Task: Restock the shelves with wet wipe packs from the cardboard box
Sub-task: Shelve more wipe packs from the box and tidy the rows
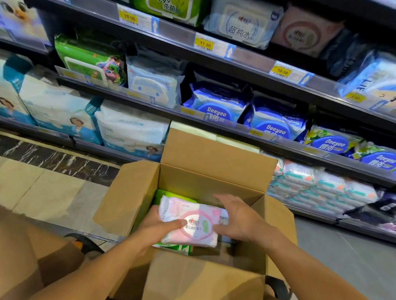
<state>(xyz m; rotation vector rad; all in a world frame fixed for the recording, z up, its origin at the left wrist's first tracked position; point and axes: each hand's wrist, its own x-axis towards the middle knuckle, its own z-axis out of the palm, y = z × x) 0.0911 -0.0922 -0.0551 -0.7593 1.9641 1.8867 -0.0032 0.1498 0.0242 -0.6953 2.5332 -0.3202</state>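
An open cardboard box (199, 289) stands in front of me with its flaps spread. Inside it I hold a pink and white wet wipe pack (193, 221) with both hands. My left hand (154, 229) grips its left end, thumb on top. My right hand (235, 219) grips its right end, fingers curled over the far edge. Green packs (170, 246) lie under it in the box. The shelves (254, 59) rise behind the box, with a matching pink pack (305, 33) on the upper row.
Green, white and blue wipe packs fill the upper and middle rows, with yellow price tags (204, 44) along the shelf edges. Large white and teal packs (62, 111) stand low on the left. Small stacked packs (321, 188) sit low on the right. Tiled floor lies to the left.
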